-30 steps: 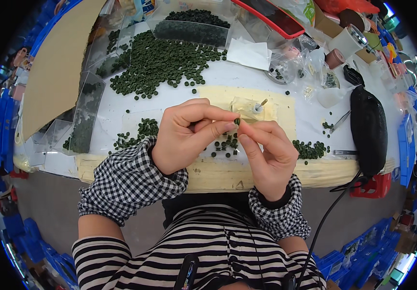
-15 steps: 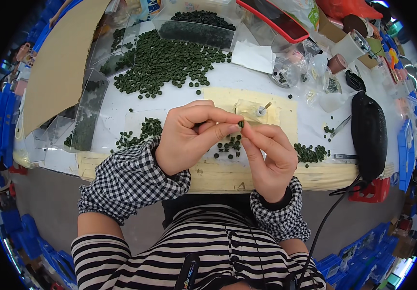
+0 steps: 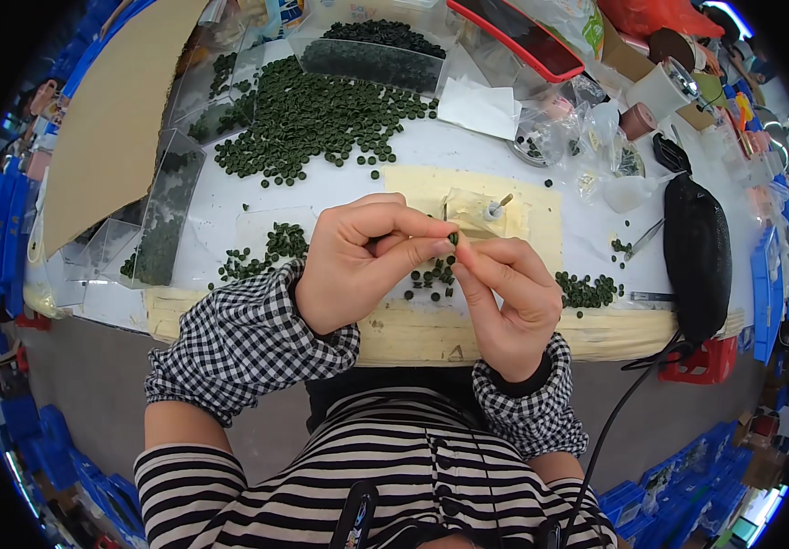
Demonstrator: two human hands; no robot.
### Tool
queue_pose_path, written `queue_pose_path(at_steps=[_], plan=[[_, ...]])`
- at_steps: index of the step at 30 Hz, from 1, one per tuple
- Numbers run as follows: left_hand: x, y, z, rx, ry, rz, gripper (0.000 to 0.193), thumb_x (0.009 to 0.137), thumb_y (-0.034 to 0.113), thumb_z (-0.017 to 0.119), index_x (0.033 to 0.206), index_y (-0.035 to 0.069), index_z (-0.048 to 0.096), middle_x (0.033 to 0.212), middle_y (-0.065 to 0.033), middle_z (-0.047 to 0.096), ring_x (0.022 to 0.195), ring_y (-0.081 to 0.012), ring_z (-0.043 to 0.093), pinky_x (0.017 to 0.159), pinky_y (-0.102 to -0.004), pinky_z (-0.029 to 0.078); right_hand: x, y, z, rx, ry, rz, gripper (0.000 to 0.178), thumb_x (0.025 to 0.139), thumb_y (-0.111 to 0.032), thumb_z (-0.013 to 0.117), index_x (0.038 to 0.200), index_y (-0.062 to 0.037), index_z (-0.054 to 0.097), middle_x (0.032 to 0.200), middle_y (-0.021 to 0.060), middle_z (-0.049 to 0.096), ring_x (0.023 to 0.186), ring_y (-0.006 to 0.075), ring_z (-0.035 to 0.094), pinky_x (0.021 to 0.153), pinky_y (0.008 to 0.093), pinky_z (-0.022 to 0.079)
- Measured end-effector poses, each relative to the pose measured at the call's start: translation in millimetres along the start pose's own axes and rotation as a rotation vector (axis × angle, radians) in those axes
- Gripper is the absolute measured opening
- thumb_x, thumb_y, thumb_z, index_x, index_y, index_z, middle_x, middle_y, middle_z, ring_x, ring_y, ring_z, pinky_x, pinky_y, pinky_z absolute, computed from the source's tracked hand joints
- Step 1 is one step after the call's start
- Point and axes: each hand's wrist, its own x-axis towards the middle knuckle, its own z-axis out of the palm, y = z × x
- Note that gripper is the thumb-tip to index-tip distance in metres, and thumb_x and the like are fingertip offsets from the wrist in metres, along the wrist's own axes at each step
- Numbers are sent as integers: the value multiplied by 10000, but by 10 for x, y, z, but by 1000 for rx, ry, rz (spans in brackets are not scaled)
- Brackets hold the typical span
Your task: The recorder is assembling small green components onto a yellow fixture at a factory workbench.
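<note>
Between my fingertips is a small round dark green piece (image 3: 453, 238), like the many others on the table. My left hand (image 3: 367, 256) pinches it between thumb and index finger. From the other side, the thumb and index finger of my right hand (image 3: 509, 288) close against the same piece; the fingertips partly hide it. Several loose green pieces (image 3: 431, 277) lie on the table under my hands. Just beyond stands a small block wrapped in cream tape (image 3: 468, 209) with a thin pin (image 3: 505, 200) sticking up from it.
A large heap of green pieces (image 3: 312, 119) spreads at the far left, before a clear bin (image 3: 372, 64). Smaller piles flank my hands: one at left (image 3: 286, 240), one at right (image 3: 589, 291). Tweezers (image 3: 646, 238) and a black pouch (image 3: 698, 256) lie right; a red-cased phone (image 3: 518, 38) is at the back.
Both hands hold almost the same place and grip. My right fingertips have shifted slightly against the green piece.
</note>
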Motion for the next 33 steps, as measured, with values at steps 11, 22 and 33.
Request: queue_pose_path(at_steps=[11,22,33], plan=[[23,-6,-27,126,-20,114,177,782,-19,684,953,21,702,618,30,426,554,-40,355,509,-199,282,-1,-7,-10,4,7,8,279,760,91,656,1019,-9,682,894,93,640,765,164,608,652,232,483],[33,20,-51,112,-30,67,191,784,4,692,974,11,692,621,45,397,560,-42,347,524,-195,291,-9,-29,24,-40,64,-30,302,759,89,657,1045,-7,676,889,100,634,757,168,614,652,237,489],[33,19,-35,139,-13,129,204,790,-23,673,989,18,696,625,31,418,557,-43,367,513,-198,295,-27,-18,30,-62,79,-24,322,753,92,661,1056,-17,676,890,95,630,770,165,613,663,240,491]])
